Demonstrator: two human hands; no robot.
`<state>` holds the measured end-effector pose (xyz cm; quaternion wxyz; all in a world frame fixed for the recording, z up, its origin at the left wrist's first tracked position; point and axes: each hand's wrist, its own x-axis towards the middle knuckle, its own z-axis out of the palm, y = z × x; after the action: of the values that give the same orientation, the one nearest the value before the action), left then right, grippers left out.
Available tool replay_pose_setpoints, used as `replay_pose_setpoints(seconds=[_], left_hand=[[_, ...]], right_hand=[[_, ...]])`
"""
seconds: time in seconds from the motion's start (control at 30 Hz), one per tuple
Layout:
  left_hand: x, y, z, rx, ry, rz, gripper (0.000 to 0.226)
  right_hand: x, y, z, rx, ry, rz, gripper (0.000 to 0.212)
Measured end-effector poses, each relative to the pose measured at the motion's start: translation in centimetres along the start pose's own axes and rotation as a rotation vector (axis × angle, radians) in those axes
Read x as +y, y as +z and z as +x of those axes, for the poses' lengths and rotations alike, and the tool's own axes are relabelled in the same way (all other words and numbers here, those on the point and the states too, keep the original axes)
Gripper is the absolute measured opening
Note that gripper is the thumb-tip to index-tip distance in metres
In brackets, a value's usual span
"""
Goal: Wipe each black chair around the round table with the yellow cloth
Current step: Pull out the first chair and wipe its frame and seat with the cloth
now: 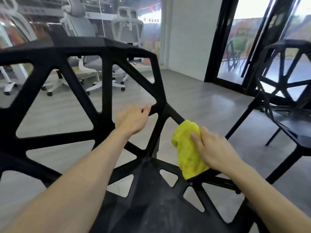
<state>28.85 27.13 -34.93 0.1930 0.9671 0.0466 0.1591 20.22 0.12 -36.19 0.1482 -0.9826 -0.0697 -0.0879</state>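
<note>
Wiping underway on near black lattice plastic chair (pixel 104 52): right hand (pixel 213 147) grips crumpled yellow cloth (pixel 188 153) on 3 o'clock strut, left hand (pixel 133 118) clasps backrest bar. Second black chair (pixel 286 91) at 2 o'clock seemingly left; round table unseen.

Nearest chair (pixel 104 68) fills the view from 9 to 6 o'clock, backrest away from me. Left hand (pixel 133 119) sits on a backrest strut dead centre, right hand (pixel 213 147) at 4 o'clock with the cloth (pixel 188 153) on the side strut. Second chair (pixel 286 91) at 3 o'clock, office chairs (pixel 127 36) behind at 11.
</note>
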Motion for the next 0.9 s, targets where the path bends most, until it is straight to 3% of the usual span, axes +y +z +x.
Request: replay_pose_setpoints(seconds=[0.23, 0.43, 0.7, 0.9], left_hand=[[-1.1, 0.1, 0.8, -0.018, 0.030, -0.029, 0.066], [-0.8, -0.1, 0.3, -0.040, 0.039, -0.049, 0.066], [-0.8, -0.1, 0.8, 0.003, 0.053, -0.012, 0.064], [-0.6, 0.0, 0.4, -0.003, 0.045, 0.033, 0.065]], right_hand=[[-7.2, -1.2, 11.6, -0.100, -0.058, 0.153, 0.049], [-1.1, 0.0, 3.1, -0.021, 0.035, 0.107, 0.041], [-6.3, -0.4, 11.3, -0.045, -0.061, 0.162, 0.049], [-0.2, -0.1, 2.2, -0.016, 0.015, 0.101, 0.037]])
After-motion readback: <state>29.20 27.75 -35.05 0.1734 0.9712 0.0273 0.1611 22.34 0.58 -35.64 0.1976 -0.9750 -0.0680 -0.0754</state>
